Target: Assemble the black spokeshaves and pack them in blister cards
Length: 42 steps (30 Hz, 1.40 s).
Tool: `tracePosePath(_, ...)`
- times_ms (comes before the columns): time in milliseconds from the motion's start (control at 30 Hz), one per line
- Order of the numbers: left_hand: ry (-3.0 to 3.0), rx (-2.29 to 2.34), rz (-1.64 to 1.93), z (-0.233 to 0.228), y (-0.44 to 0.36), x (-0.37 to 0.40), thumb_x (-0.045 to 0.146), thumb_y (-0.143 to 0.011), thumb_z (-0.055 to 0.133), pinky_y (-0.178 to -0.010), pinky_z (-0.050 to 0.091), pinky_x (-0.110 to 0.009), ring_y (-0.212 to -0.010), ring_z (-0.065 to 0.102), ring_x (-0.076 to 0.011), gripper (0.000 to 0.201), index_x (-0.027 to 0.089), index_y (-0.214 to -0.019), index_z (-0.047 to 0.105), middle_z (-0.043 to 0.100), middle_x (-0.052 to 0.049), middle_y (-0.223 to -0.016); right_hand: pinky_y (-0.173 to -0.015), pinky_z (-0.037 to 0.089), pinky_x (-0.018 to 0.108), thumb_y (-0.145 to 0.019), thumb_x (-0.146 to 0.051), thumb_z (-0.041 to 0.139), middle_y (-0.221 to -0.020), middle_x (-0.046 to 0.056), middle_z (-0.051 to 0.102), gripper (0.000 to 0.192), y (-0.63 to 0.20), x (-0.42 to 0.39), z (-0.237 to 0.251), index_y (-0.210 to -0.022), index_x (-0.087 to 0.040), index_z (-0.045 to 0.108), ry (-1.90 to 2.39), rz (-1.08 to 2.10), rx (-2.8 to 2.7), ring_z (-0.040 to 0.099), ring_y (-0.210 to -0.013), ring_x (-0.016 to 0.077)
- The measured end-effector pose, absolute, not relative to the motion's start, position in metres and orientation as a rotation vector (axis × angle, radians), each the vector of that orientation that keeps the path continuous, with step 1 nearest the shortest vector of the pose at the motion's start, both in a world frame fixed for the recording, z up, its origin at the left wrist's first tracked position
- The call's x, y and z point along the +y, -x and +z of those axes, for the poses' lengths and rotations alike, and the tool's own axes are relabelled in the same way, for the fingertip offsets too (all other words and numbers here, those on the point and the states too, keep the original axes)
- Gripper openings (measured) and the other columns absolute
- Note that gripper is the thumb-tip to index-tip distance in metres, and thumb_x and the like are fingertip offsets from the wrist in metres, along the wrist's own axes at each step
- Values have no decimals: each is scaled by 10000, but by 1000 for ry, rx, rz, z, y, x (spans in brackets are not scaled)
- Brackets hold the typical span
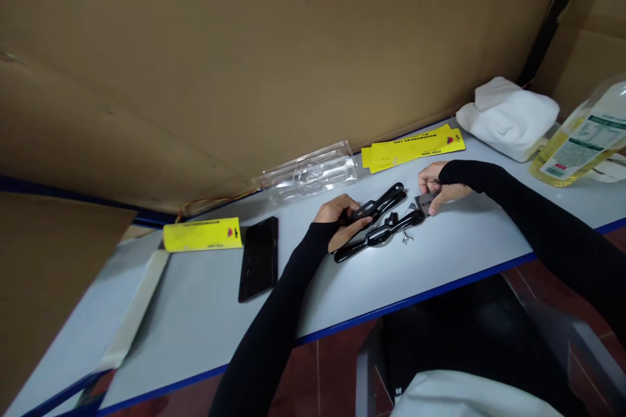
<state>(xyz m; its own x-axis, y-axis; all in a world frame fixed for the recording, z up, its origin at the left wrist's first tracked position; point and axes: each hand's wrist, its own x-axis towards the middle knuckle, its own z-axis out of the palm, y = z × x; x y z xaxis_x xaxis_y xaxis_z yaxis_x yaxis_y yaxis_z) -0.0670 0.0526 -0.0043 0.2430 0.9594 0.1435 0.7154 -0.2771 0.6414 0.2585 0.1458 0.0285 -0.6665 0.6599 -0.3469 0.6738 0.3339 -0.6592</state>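
The left hand lies on the pale grey counter with a blue edge and its grip is pressed around the upper black plastic handle of a long two-handled tool. The lower black handle lies on the counter just beside this hand. The right hand pinches a small flat grey metal blade between thumb and fingers, at the far end of the tool where the two handles meet. A small silver wing screw lies loose on the counter, just beside the lower handle.

I judge the main risk is the blade: the fingers pinch it close to its edge, so a slip of the left grip could push the tool against them and cut. The loose screw is small and it could roll off the counter edge if a sleeve brushes it. The black smartphone lies well apart to the left, and the clear plastic blister shell and the yellow printed card lie behind the hands, so they are not in danger. The bottle of yellow liquid stands far to the right, near the right elbow path.
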Motion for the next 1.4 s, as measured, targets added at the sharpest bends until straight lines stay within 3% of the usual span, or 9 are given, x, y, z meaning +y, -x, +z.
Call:
tracePosePath(267,-1983,1492,863,7,63,47,497,-884,755,-616,379,-288,-647,453,-136,361,210,-761,575,497,18,-729,-600,345,288,-590,-501,907,-676,-73,521,474,-263,150,21,-831,-226,606,-1227,-1291,2566,448,-609,118)
tracePosePath(467,-1238,1068,1182,24,40,31,763,-874,658,-469,249,-260,-502,278,-84,598,231,-772,404,354,47,-719,-570,318,292,-736,-517,782,-610,-51,521,364,-261,144,31,-698,-211,589,-1091,-1302,2592,425,-562,115)
tracePosePath(567,-899,822,1102,36,27,20,797,-836,658,-433,230,-241,-478,227,-65,694,233,-724,268,286,56,-739,-576,306,286,-743,-504,783,-598,-65,495,347,-259,140,39,-711,-213,598,-1079,-1332,2629,400,-561,108)
tracePosePath(667,-743,729,1012,38,20,14,724,-817,712,-431,252,-226,-471,239,-54,703,226,-697,231,275,60,-723,-580,308,278,-788,-583,760,-619,-54,521,404,-258,136,46,-741,-201,638,-1081,-1401,2639,407,-571,104)
tracePosePath(767,-718,734,978,28,16,17,571,-795,749,-420,272,-215,-450,270,-48,598,213,-667,288,312,61,-699,-568,287,265,-806,-612,755,-613,-59,483,439,-255,129,52,-754,-186,663,-1128,-1494,2677,375,-565,92)
tracePosePath(900,-811,894,1048,12,11,22,519,-728,741,-376,274,-219,-392,319,-61,426,204,-670,460,372,69,-622,-540,230,255,-815,-583,765,-589,-78,401,416,-243,113,59,-762,-181,671,-1214,-1714,2742,315,-544,79)
tracePosePath(1067,-912,1153,1149,9,4,18,540,-763,779,-392,311,-219,-411,426,-90,433,145,-891,656,487,49,-588,-531,204,251,-805,-593,772,-570,-87,373,446,-216,94,49,-707,-183,629,-1303,-1971,2760,274,-532,69)
tracePosePath(1200,-940,1128,1165,10,5,18,563,-719,892,-398,250,-176,-398,375,-48,532,141,-950,666,505,59,-581,-528,232,257,-847,-642,697,-569,-72,401,500,-200,86,36,-669,-183,607,-1408,-2053,2741,305,-537,77)
tracePosePath(1400,-963,1119,1248,13,6,18,563,-734,906,-331,219,-171,-340,272,-15,494,138,-760,655,496,54,-504,-526,248,264,-803,-695,716,-577,-68,425,531,-194,79,33,-700,-178,652,-1590,-2152,2634,318,-522,76)
